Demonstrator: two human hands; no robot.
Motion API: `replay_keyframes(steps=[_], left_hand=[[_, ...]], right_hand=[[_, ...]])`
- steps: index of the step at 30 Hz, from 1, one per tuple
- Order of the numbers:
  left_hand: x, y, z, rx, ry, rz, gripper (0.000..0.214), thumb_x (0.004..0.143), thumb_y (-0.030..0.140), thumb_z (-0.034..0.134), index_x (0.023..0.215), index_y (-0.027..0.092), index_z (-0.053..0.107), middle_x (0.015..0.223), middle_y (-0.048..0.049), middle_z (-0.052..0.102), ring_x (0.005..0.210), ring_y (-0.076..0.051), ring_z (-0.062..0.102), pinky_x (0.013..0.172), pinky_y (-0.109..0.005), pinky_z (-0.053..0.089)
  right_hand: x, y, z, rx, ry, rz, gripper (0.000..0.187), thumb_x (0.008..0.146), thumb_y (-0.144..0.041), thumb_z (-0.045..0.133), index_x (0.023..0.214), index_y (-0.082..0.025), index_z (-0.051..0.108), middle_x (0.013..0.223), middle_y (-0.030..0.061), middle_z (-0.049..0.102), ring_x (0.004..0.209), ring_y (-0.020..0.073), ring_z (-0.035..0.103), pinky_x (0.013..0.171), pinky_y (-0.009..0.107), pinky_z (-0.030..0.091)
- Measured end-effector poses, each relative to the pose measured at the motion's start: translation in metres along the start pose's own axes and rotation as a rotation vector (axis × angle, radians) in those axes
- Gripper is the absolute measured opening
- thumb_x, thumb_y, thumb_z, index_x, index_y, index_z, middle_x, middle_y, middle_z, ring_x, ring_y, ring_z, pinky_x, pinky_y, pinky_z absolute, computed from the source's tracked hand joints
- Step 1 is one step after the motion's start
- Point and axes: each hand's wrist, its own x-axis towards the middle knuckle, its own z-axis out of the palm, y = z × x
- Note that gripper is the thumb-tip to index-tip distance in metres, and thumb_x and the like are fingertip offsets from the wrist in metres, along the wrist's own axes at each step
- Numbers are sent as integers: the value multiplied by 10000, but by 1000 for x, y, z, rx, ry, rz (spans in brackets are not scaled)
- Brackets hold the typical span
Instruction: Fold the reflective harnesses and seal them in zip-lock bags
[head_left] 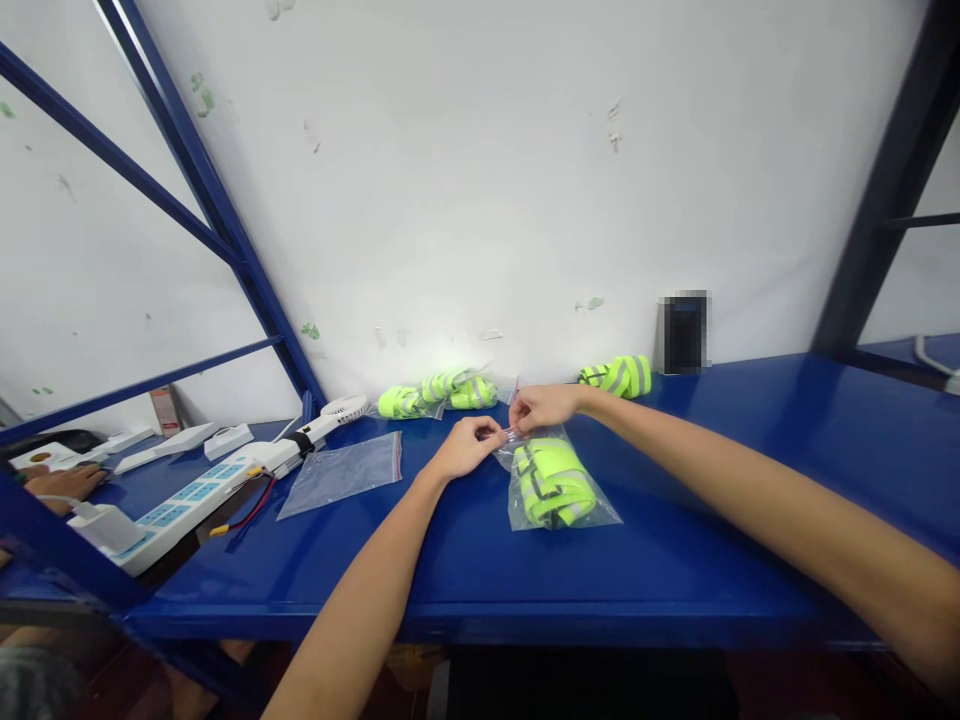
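My left hand (pixel 466 447) and my right hand (pixel 544 407) meet above the blue bench, their fingertips pinching the top edge of a clear plastic zip bag (pixel 559 505). A folded neon-yellow reflective vest (pixel 551 482) with grey stripes lies inside that bag. Behind my hands are more neon vests in clear bags (pixel 439 392), and another rolled reflective vest (pixel 619 377) lies bare by the wall. An empty clear zip bag (pixel 341 475) lies to the left of my left hand.
The blue metal bench (pixel 480 590) runs along a white wall, with blue frame posts at both sides. Left of my hands are a white power strip (pixel 176 515) and a small white fan (pixel 343 408). A co-worker's hand (pixel 64 483) rests far left. A dark pixelated object (pixel 684 333) leans on the wall.
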Motion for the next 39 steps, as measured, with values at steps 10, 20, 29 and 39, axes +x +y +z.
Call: replay_keyframes(steps=[10,20,29,39], left_hand=[[-1,-2,-10,25,5,11,235,780,362,630,788,134,687,734,-37,660,687,-146,569,673,-255,441],[-1,1,-2,-47,-29,9,258,793,357,609,841,118,695,750,-41,669,664,-136,560,638,-240,428],[-2,4,-2,-4,-15,2,306,790,411,640,837,124,734,774,-62,712,681,-159,591,640,-249,433],[-2,7,0,102,83,48,224,768,352,667,769,139,735,789,-67,720,716,-179,622,692,-268,463]], right_hand=[[-6,1,-7,-34,21,66,381,699,-426,670,883,-100,741,729,58,691,629,145,582,565,239,437],[-8,-10,-5,-80,24,-93,277,740,-325,643,849,-86,734,723,56,683,641,129,562,598,232,429],[0,5,-7,-50,24,-61,357,686,-374,718,894,-86,758,787,83,727,697,155,610,648,240,465],[4,5,-7,-94,87,-37,360,641,-369,751,882,-103,773,767,75,744,705,170,631,629,234,457]])
